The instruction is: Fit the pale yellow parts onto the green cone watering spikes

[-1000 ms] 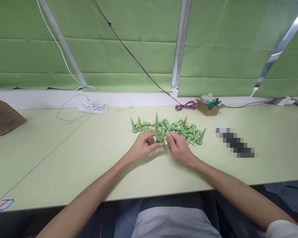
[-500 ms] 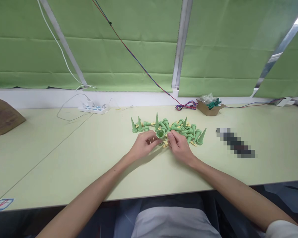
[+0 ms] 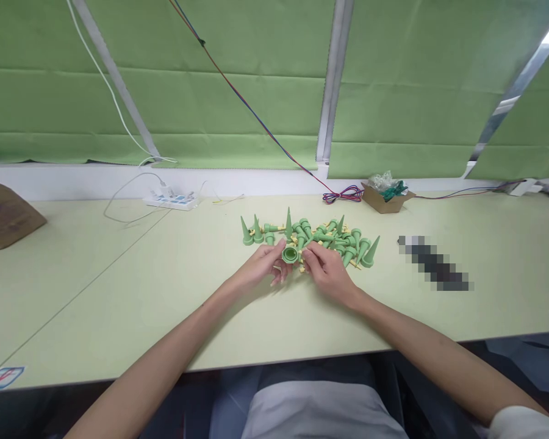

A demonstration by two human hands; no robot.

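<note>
A green plastic watering spike (image 3: 290, 255) is in my left hand (image 3: 268, 263), its round hollow end turned up toward me. The thumb lies along the rim and the other fingers curl below it. Close beside its right edge, my right hand (image 3: 324, 266) is closed in a pinch. What sits between those fingertips is hidden. Just beyond both hands lies a pile of similar green spikes (image 3: 322, 236), many with small yellow valve pieces. A few spikes (image 3: 246, 234) stand point up at the left of the pile, and one leans (image 3: 370, 253) at its right.
A small cardboard box (image 3: 383, 201) with clear and green plastic stands at the back, beside a coiled cable (image 3: 345, 195). A power strip (image 3: 174, 200) lies back left, near a brown paper bag (image 3: 10, 213). A blurred dark object (image 3: 437, 263) lies on the right.
The spike and my left hand have shifted slightly left and toward me, and the left fingers have changed their hold. My right hand has moved a little left with it.
</note>
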